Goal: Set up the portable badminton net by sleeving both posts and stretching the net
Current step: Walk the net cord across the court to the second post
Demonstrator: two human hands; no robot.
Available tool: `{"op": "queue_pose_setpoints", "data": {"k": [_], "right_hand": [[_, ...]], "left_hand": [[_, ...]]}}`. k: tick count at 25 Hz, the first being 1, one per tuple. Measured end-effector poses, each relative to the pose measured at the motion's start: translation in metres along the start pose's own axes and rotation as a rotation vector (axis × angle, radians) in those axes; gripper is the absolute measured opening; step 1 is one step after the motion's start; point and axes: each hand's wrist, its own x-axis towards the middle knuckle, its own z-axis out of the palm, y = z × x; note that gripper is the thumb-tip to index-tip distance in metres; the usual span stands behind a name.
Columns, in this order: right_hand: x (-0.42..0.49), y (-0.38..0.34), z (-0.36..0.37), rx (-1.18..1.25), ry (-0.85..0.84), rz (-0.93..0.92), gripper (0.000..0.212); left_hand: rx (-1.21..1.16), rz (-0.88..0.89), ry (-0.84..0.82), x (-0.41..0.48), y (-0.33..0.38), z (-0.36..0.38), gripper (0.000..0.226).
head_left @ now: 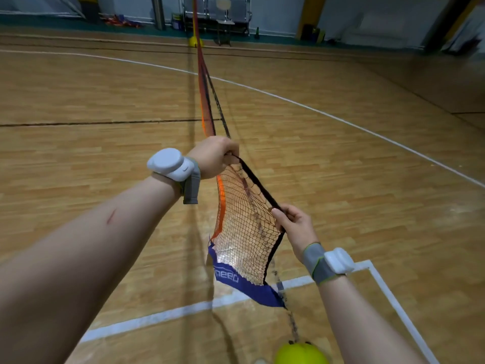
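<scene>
Landmark: the near yellow base point(299, 353), at the person's feet on the wooden court floor point(105, 101); every place below is given from it.

Net point(244, 227): held in the air above the base. Its long axis runs straight away from the base to the far post point(195, 11), which stands across the court.

Blue sleeve point(246, 287): the net's near end, hanging loose just above the base and a little to its left. No post is seen inside it.

Left hand point(215, 158): a closed fist round the gathered net, higher and farther out from the base than the other hand.

Right hand point(294, 224): thumb and fingers pinch the black edge band point(258, 183), almost straight above the base. Of the two hands, it is the one nearer the sleeve.

Between the hands: the mesh fans open, with the orange band point(221, 195) on the side away from the base's right.

Dark flecked line point(291, 319): runs from the sleeve's lower corner down to the base. It is not clear whether this is a cord or a thin post.

Step in hand: probably finding the sleeve's opening for the near post.

What the move turns on: the sleeve lies below both hands, so the right hand would likely slide down the band towards the base while the left keeps the net taut along its axis.
</scene>
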Motion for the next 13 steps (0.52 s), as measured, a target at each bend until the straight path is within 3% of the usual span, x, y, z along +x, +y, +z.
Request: {"op": "queue_pose_setpoints", "data": {"k": [7,13], "right_hand": [[-0.031,-0.027,0.003,-0.012,-0.047,-0.070,0.014],[-0.041,-0.041,0.007,-0.058,-0.080,-0.112,0.012]], "left_hand": [[-0.043,-0.069,-0.135,-0.016,-0.015,0.026,0.018],[-0.089,0.282,-0.247,-0.047,0.068,0.040,0.047]]}}
